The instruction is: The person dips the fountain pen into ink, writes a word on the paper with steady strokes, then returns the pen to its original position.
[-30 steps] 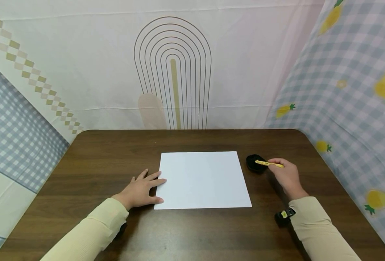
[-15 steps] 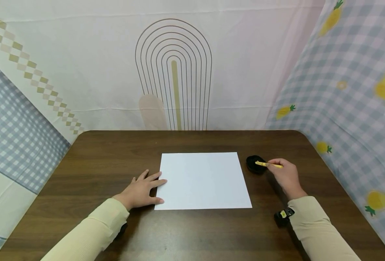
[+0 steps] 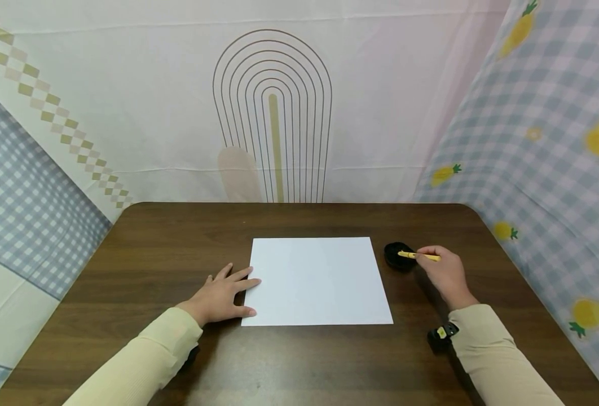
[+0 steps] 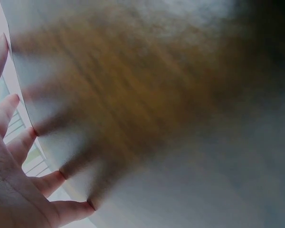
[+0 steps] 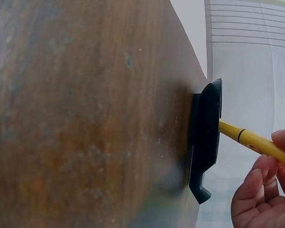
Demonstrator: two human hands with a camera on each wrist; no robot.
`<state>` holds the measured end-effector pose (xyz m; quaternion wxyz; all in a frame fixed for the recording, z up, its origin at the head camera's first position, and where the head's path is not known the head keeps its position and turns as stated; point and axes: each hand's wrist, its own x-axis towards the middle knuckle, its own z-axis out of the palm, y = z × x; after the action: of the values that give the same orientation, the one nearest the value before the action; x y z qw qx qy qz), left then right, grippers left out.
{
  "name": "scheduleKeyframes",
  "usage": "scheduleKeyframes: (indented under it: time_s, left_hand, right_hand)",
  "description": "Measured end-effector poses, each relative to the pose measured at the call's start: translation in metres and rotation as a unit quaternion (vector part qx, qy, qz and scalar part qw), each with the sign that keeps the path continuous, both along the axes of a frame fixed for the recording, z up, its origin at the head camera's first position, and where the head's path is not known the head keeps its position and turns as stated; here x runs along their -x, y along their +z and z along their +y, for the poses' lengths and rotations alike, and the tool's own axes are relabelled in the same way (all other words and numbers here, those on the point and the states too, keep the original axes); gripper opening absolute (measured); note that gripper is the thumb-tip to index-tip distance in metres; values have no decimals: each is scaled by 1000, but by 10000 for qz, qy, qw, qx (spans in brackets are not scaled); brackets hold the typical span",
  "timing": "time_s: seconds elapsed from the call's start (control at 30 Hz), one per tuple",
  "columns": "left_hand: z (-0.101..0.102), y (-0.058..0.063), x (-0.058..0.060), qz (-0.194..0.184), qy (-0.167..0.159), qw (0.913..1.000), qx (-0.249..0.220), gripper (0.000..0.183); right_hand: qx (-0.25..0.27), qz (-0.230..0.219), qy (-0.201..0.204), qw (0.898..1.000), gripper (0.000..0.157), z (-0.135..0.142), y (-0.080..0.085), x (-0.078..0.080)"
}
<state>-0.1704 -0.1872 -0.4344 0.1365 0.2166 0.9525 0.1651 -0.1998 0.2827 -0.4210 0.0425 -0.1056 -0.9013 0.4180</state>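
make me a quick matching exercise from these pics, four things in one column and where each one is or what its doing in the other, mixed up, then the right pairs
1. paper
2. yellow pen
3. left hand
4. black dish

a. spread out at the paper's left edge
b. standing on the table, to the paper's right
c. lying flat, rectangular
d. pinched by the right hand

Pairs: 1-c, 2-d, 3-a, 4-b
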Motion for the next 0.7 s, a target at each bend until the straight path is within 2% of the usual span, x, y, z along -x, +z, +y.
scheduleKeyframes:
  time_s: [0.7]
  left_hand:
    - [-1, -2, 0, -10, 7, 10000, -51, 69]
  right_hand:
    - [396, 274, 6, 9988, 35, -10, 13, 4]
